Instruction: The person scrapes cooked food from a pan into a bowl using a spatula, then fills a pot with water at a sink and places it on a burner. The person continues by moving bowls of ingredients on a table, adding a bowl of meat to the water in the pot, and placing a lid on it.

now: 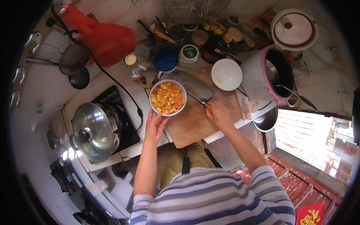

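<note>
My left hand (155, 126) grips the near rim of a white bowl with a blue edge (184, 105), thumb on top and fingers beneath. Scrambled egg with tomato (168, 98) fills the bowl. My right hand (220, 114) is closed around the handle of a cleaver (195, 85). The broad blade lies over the far part of a wooden cutting board (194, 128) and points away to the left. Most of the cleaver's handle is hidden by my fingers. Another white bowl (226, 74), with an orange smear inside, sits at the board's far right.
At left, a lidded pan (95, 132) stands on a black induction cooker (130, 135), its cord crossing the counter. A glass jar (142, 74) and blue-lidded container (166, 60) stand behind the bowl. An open rice cooker (253, 74) with a ladle (301, 98) is at right, beside a crumpled cloth (249, 107).
</note>
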